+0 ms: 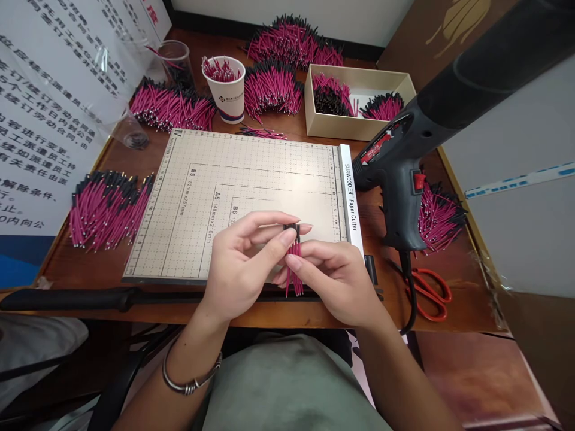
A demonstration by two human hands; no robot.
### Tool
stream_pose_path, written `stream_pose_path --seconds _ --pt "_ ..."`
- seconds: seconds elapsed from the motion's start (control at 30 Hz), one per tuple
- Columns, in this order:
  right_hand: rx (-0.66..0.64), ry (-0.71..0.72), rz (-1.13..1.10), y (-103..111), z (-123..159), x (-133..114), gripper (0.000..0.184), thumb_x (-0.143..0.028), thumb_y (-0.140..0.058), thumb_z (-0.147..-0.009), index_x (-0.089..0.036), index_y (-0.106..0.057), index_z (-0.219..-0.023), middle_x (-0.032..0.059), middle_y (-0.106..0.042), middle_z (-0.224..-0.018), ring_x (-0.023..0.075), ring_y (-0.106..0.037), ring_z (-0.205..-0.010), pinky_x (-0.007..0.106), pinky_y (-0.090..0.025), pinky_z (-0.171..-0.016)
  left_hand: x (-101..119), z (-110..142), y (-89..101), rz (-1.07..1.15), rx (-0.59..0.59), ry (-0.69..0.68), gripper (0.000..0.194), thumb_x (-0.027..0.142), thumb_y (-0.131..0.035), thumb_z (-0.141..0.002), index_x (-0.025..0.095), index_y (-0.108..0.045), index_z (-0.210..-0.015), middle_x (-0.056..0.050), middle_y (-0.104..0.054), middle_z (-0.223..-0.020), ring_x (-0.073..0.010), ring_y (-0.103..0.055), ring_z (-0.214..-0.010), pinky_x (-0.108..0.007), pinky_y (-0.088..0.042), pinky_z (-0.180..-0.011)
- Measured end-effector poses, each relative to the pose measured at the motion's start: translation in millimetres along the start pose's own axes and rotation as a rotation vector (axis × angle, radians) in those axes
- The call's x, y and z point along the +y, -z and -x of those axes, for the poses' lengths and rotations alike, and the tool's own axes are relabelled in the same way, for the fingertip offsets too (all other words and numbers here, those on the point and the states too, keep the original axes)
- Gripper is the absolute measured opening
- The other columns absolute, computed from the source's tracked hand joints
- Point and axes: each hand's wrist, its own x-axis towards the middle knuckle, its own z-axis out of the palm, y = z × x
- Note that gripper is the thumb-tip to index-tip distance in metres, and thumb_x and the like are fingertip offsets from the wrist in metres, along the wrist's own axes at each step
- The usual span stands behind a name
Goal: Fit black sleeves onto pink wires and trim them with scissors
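- My left hand [236, 275] pinches the black upper part of a small bundle of thin magenta wires with black-covered ends [295, 280] between thumb and fingers, I judge to hold those ends level.
- My right hand [344, 284] pinches the same bundle lower down, thumb pressed on the magenta lengths, which probably stops the strands fanning out; their pale tips poke out below my grip.
- The bundle is upright in my view, in front of me over the near edge of a cream, grid-printed paper cutter board [166, 221]. I cannot tell whether it touches the board.
- Beyond the board, a white paper cup [231, 102] holds more wires standing on end, its wall likely keeping them gathered.
- Beside the cup, a cream cardboard box [341, 127] has two groups lying apart inside, perhaps so they don't mix.
- A loose heap of magenta-and-black wires [105, 209] lies left of the board, mostly pointing one way, which should make picking up easier.
- Right of the board are a dark grey heat gun with a red switch [399, 206] and orange-red-handled scissors [442, 290], both near my right arm.
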Motion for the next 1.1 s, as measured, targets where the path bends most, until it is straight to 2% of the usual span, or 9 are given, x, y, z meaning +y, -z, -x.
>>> stream_pose_path --seconds 0.3,0.8,1.1 --pt "0.006 0.015 0.004 -0.2 -0.2 -0.3 0.025 -0.023 -0.062 -0.096 -0.014 -0.074 -0.075 0.0022 -0.074 -0.071 0.0079 -0.069 -0.065 0.013 -0.057 -0.064 0.7 -0.1 0.2 0.039 -0.037 0.040 0.007 0.019 -0.072 -0.094 0.024 -0.077 -0.096 0.000 -0.081 -0.092 -0.0042 -0.058 -0.044 -0.014 -0.054 -0.044" --pt "-0.008 0.013 0.005 -0.5 1.3 1.1 0.028 -0.027 -0.060 -0.098 -0.013 -0.074 -0.078 0.0035 -0.074 -0.073 0.0077 -0.069 -0.066 0.013 -0.056 -0.064 -0.3 0.0 1.6 0.029 -0.030 0.054 0.008 0.020 -0.071 -0.094 0.025 -0.076 -0.097 0.002 -0.081 -0.090 -0.0046 -0.058 -0.045 -0.014 -0.053 -0.043" --pt "-0.007 0.039 0.028 -1.0 -0.4 1.7 0.026 -0.024 -0.060 -0.098 -0.013 -0.073 -0.078 0.0024 -0.074 -0.073 0.0068 -0.069 -0.067 0.011 -0.057 -0.066 -0.6 0.4 2.4 0.016 -0.026 0.047 0.009 0.019 -0.071 -0.094 0.026 -0.076 -0.098 0.002 -0.081 -0.090 -0.0039 -0.058 -0.045 -0.013 -0.053 -0.045"
